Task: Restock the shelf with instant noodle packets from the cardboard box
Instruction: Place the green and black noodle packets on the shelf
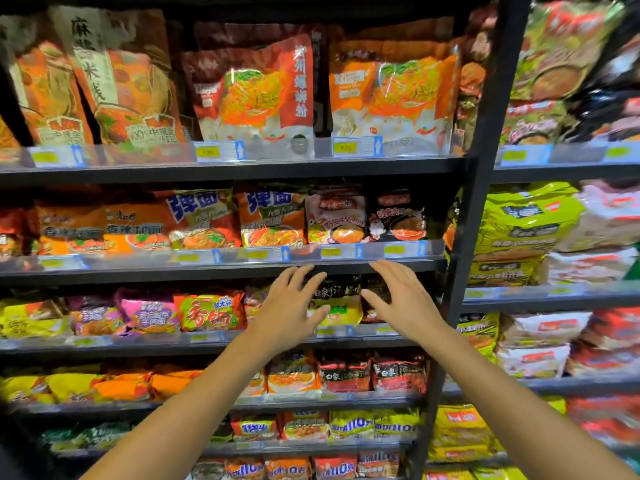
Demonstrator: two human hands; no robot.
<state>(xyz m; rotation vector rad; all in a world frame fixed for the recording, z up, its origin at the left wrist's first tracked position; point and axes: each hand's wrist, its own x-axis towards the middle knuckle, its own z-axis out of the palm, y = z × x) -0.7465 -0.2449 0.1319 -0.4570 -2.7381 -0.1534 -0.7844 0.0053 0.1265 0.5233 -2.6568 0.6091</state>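
Observation:
A black and yellow noodle packet (337,301) stands at the front of the third shelf (207,344) from the top. My left hand (289,308) hovers just left of that packet with fingers spread. My right hand (401,297) is just to its right, also with fingers apart. Neither hand holds anything, and whether they touch the packet is unclear. The cardboard box is out of view.
Dark metal shelves hold rows of noodle packets at every level. A black upright post (474,237) separates this bay from a second bay on the right with green packs (523,223). Clear price-tag rails (329,252) run along the shelf fronts.

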